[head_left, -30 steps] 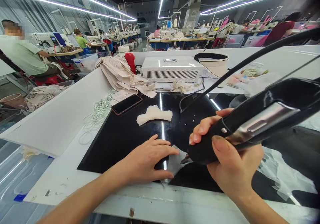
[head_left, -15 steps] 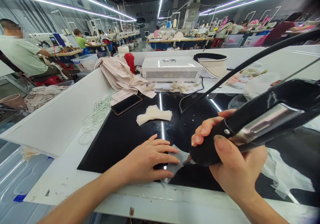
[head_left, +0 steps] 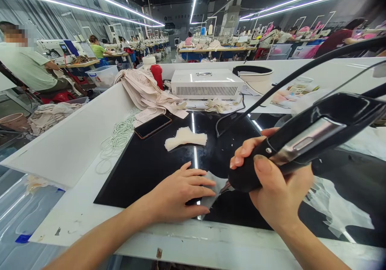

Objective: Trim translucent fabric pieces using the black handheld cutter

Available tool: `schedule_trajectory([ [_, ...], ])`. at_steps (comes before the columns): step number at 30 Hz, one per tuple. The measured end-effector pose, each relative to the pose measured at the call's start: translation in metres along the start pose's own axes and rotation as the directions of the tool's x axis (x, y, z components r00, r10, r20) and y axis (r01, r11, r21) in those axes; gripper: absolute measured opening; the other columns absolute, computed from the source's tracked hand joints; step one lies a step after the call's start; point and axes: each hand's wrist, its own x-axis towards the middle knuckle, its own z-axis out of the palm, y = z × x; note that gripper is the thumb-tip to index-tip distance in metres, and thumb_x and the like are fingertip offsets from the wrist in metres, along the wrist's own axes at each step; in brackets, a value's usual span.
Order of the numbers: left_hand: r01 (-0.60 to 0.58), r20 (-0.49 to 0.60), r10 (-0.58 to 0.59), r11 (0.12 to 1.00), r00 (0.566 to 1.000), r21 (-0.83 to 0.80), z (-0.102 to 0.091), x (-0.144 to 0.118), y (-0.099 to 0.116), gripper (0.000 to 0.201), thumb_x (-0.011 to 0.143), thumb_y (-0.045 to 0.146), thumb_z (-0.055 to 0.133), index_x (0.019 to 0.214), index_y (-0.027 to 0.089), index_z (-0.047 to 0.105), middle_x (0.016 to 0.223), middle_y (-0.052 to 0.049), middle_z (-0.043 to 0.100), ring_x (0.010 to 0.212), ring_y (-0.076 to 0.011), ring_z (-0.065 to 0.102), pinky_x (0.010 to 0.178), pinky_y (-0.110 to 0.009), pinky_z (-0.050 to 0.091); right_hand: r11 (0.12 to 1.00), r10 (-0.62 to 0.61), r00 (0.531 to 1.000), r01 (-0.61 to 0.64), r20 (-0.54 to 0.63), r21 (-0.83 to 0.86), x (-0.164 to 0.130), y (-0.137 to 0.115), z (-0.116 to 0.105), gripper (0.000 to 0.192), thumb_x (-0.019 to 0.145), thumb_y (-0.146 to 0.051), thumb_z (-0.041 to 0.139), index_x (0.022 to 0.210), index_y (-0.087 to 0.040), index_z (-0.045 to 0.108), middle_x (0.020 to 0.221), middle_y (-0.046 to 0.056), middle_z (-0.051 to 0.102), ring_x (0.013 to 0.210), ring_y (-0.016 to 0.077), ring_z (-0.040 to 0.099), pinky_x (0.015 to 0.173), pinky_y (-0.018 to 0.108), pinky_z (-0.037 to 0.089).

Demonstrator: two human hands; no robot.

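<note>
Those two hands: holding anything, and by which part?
The right hand holds the black tool by its lower body; the left hand rests on the sheet.

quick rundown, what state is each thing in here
left hand: fingers spread over the translucent sheet
right hand: closed around the black tool
black tool: tilted, tip at the sheet
translucent sheet: partly under the left hand
phone: lying flat, screen dark
pale green cord: loosely coiled
beige cloth: piled in folds
ceiling lights: on
</note>
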Motion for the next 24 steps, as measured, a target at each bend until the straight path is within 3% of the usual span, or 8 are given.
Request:
schedule_trajectory([
  [12,0.047,0.042,-0.046,0.998,0.998,-0.037,-0.005,0.001,0.004,0.044,0.1,0.039,0.087,0.141,0.03,0.077,0.157,-0.008,0.072,0.16,-0.0371,0.053,0.138,-0.072,0.021,1.0,0.004,1.0,-0.004,0.0,0.002,0.0,-0.003,0.0,0.041,0.089,-0.04,0.095,0.119,-0.03,0.069,0.08,-0.003,0.072,0.06,0.0193,0.067,0.052,0.033,0.055],
  [24,0.053,0.042,-0.052,0.998,0.998,-0.017,-0.006,0.002,0.005,0.05,0.098,0.047,0.089,0.144,0.033,0.077,0.156,-0.007,0.073,0.158,-0.0397,0.054,0.137,-0.074,0.025,0.998,0.034,0.998,-0.037,0.06,0.058,-0.011,-0.009,0.006,0.041,0.092,-0.043,0.093,0.121,-0.029,0.067,0.085,-0.003,0.071,0.064,0.0178,0.069,0.058,0.033,0.063],
])
